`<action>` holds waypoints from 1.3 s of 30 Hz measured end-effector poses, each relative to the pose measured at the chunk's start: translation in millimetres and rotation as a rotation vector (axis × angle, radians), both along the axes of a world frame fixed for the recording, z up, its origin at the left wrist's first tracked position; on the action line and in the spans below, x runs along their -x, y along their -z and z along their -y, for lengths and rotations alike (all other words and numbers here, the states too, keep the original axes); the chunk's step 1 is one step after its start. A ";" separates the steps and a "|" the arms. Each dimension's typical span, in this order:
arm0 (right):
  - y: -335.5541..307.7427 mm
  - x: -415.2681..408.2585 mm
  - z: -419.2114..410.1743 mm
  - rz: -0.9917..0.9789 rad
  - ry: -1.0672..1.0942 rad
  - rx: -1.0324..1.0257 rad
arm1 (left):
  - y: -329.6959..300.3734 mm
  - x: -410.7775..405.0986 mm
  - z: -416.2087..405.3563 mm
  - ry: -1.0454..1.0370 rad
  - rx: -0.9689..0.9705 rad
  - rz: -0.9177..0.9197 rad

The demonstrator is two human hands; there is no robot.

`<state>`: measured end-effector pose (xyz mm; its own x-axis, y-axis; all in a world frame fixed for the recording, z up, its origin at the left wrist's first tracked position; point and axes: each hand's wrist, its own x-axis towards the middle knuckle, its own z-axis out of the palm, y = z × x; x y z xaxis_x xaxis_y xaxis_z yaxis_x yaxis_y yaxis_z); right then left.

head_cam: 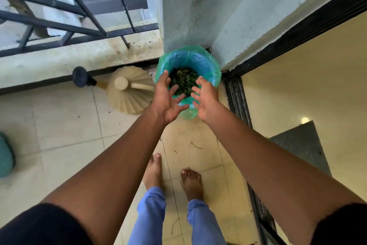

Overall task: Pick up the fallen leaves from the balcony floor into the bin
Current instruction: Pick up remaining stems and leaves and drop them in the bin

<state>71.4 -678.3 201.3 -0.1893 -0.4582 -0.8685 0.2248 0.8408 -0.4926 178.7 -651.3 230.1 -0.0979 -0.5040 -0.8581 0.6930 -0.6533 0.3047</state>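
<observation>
Both hands (186, 97) spread empty over bin (206, 62) of dark green leaves (183, 80).

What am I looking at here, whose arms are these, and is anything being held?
There is no machine here. A camera worn on a person's head looks down, so the two bare arms, the feet and the blue trouser legs are that person's own. The left hand and right hand are spread open over a bin lined with a green bag, tucked in the balcony corner. Neither hand holds anything. Dark leaves already lie inside the bin. On the tiled floor, a few thin twigs remain near the feet, and a beige watering can stands left of the bin.
</observation>
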 end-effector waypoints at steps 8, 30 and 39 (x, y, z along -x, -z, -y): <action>-96.2 -3.5 -111.9 -0.132 -0.528 0.221 | -57.8 -26.1 -192.5 -0.128 -0.090 0.103; -63.1 -124.4 -524.5 -0.137 -1.724 0.239 | -71.2 -33.1 -655.3 -0.780 -0.414 0.052; -32.6 -161.6 -646.1 -0.296 -2.275 0.452 | -57.5 -38.2 -807.3 -0.948 -0.455 0.071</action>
<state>233.0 -32.2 233.9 0.6569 -0.1212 -0.7442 -0.6533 -0.5843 -0.4815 217.0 156.0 287.7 0.2257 0.0228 -0.9739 0.9703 0.0840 0.2268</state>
